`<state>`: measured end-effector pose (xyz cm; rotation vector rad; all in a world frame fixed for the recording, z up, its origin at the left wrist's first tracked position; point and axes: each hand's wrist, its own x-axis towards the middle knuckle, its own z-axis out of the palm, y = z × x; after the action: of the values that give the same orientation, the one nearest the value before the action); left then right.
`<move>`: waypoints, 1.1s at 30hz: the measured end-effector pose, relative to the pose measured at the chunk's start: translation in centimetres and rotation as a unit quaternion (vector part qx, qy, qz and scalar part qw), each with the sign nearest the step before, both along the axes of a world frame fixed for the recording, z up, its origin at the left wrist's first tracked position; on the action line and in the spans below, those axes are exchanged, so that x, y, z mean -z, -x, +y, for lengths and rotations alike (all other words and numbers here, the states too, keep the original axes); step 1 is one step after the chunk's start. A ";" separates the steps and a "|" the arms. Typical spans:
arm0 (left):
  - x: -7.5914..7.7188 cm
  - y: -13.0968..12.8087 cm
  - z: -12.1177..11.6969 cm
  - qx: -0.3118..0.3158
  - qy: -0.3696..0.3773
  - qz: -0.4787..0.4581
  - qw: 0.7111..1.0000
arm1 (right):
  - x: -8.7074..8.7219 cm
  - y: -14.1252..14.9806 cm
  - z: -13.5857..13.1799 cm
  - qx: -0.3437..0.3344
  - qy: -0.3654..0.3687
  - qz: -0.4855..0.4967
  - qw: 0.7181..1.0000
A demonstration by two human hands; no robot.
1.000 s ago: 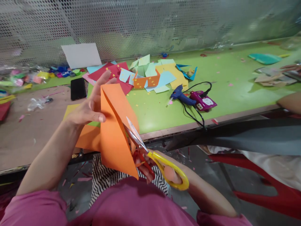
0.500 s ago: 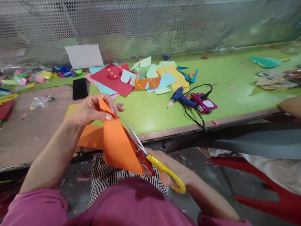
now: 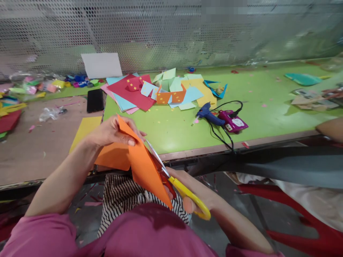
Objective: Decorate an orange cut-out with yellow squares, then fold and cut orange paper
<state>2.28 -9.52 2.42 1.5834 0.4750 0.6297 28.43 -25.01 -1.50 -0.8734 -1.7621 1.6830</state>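
Left hand (image 3: 115, 134) pinches upper edge of orange paper (image 3: 146, 164), likely light, creasable; right hand (image 3: 184, 187) grips scissors (image 3: 184, 189) by handles, their firmest hold.

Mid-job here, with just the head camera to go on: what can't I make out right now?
All in the head view:
- Scissors: the second blade is mostly hidden behind the held orange sheet.
- Left hand: some fingers are hidden by that sheet.
- Right hand: its grip is partly covered by the sheet and yellow handle.
- Other person's hand: blurred, cut by the right edge.
- Magenta box: label print too small.
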 end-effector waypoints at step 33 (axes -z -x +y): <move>0.2 0.5 -1.4 0.017 -0.032 0.005 0.999 | 0.1 -0.2 0.2 0.026 -0.071 -0.079 0.994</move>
<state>1.74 -10.96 2.24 1.6529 0.4384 0.6180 28.67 -24.85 -1.62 -1.0016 -1.9211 1.4703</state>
